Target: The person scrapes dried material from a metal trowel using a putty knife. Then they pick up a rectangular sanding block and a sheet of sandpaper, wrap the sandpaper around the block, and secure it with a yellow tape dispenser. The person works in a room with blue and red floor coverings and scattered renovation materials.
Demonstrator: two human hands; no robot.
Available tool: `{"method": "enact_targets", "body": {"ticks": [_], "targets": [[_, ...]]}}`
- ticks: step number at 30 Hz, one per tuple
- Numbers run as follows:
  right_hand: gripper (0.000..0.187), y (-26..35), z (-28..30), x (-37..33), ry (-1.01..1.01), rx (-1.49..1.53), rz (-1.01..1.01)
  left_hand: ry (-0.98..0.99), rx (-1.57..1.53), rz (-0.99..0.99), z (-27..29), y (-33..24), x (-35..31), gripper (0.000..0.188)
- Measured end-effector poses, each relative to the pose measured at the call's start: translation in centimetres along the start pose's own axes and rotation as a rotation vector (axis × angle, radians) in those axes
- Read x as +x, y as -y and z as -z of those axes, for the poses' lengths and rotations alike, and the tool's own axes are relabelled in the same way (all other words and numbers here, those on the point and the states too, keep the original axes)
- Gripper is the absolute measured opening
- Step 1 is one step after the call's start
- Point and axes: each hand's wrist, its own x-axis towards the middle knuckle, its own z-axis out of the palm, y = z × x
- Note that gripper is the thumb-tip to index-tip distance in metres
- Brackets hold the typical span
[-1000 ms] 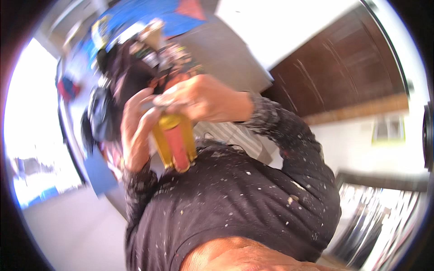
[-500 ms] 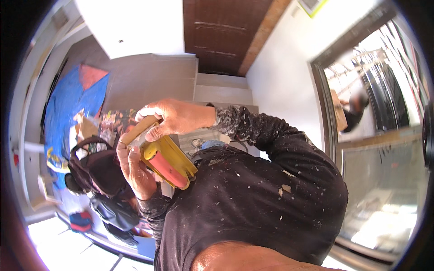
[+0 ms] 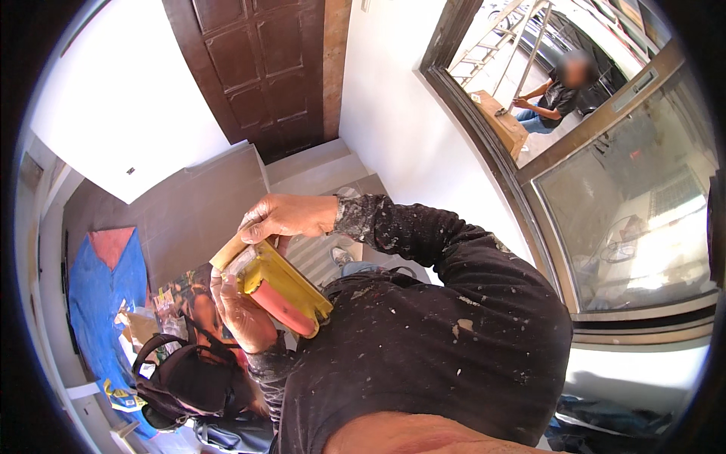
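A yellow hand float (image 3: 286, 274) with a pinkish-red handle (image 3: 284, 309) leans against the front of my dark, paint-spotted shirt. My left hand (image 3: 248, 321) curls round its near left end, fingers closed. At that end a stiff tan strip (image 3: 227, 252), which looks like sandpaper, bends over the edge. My right hand (image 3: 293, 214) pinches the strip's far part between thumb and fingers. White dust covers both hands. The float's underside is hidden from view.
A black backpack (image 3: 200, 374) and a blue tarp (image 3: 110, 276) lie on the floor at left. Ahead is a brown panelled door (image 3: 253, 64). A window frame (image 3: 484, 140) stands at right; beyond it are a person (image 3: 556, 98) and a ladder (image 3: 522, 45).
The view has swung, bringing more of the door and window into sight. My right hand has shifted along the tan strip, which now looks straighter. Both hands keep hold.
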Motion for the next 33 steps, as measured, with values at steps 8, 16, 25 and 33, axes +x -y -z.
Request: {"method": "enact_targets", "body": {"ticks": [8,16,25,33], "targets": [[0.031,0.0,-0.9,0.2,-0.19,-0.1,0.039,0.083,-0.076,-0.031,0.5,0.2,-0.1,0.042],[0.035,-2.3,-0.2,1.7,-0.205,-0.652,0.401,0.137,-0.075,-0.062,2.8,1.4,-0.4,0.05],[0.034,-4.3,-2.8,3.0,-0.399,-0.377,0.236,-0.032,0.181,-0.091,4.3,-1.1,-1.2,0.037],[0.033,0.0,-1.7,1.9,-0.248,-0.383,0.276,0.018,0.105,-0.005,0.2,-3.2,-1.3,0.038]]}}
